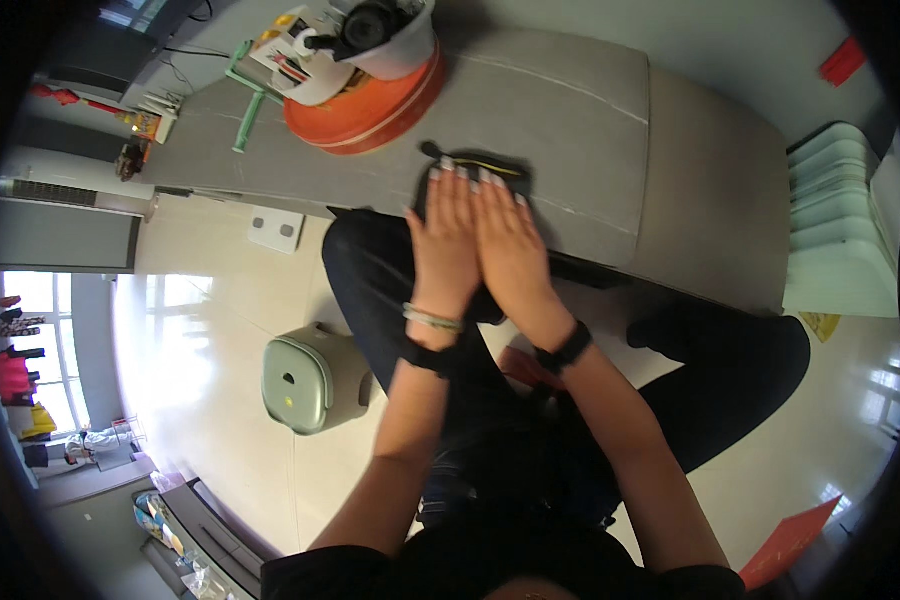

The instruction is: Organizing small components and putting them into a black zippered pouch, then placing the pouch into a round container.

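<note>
A small black pouch point(517, 181) with a yellow zip line lies near the front edge of the grey table point(590, 150). My left hand point(447, 245) rests flat on it, its fingers straight and the thumb held out to the side. Right beside it lies my right hand point(511, 240), palm down, fingers stretched over the pouch. The two hands touch along their inner edges and cover most of the pouch. A rounded black tab pokes out at its far left corner. Neither hand grips anything.
Left of the pouch stands a round orange box point(370, 118) bearing a clear tub point(405, 50) of black items and white containers. A green handle-like frame point(250, 110) is beside it. Below are a green lidded bin point(298, 385) and a white scale point(276, 230). Pale green stacked stools point(840, 230) stand right.
</note>
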`<state>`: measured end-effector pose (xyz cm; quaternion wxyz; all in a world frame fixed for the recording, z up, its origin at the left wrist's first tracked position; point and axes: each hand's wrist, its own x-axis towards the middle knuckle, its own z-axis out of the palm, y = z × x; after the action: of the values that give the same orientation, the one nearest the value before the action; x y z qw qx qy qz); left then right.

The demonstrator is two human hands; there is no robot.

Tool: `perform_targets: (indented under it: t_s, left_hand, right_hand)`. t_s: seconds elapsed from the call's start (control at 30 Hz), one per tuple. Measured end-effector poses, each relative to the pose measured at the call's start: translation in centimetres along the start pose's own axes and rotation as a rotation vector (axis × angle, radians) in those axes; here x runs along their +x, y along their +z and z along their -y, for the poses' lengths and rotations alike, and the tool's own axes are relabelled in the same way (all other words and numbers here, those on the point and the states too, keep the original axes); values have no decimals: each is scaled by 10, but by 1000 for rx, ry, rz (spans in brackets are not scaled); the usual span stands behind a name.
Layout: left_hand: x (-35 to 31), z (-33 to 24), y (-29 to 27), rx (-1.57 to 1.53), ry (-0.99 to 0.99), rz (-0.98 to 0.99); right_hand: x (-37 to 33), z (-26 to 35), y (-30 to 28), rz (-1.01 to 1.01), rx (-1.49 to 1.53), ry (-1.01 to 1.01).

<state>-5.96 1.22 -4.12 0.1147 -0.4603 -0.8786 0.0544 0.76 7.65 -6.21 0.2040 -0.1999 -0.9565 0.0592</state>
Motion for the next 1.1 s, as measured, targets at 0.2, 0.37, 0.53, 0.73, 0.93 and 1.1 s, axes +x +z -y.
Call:
perform_targets:
  t_s: [0.2,0.37,0.53,0.73,0.93,1.1]
  left_hand:
    - [7,-86,-14,-35,108,-20]
    - [17,-113,-19,-142,170,-76]
    - [17,-79,-18,-585,241,-35]
    - [36,-26,-4,-483,45,-9]
    - [64,18,28,-463,-12,-113]
    - [78,17,29,-368,13,-70]
  right_hand:
    - [-39,-64,-51,113,-47,134]
    - [-48,-99,-75,244,78,142]
    - [-37,-90,-69,263,76,147]
    - [30,-74,-33,310,157,10]
    - [91,-47,1,362,93,-10]
    - [102,-59,4,391,139,-8]
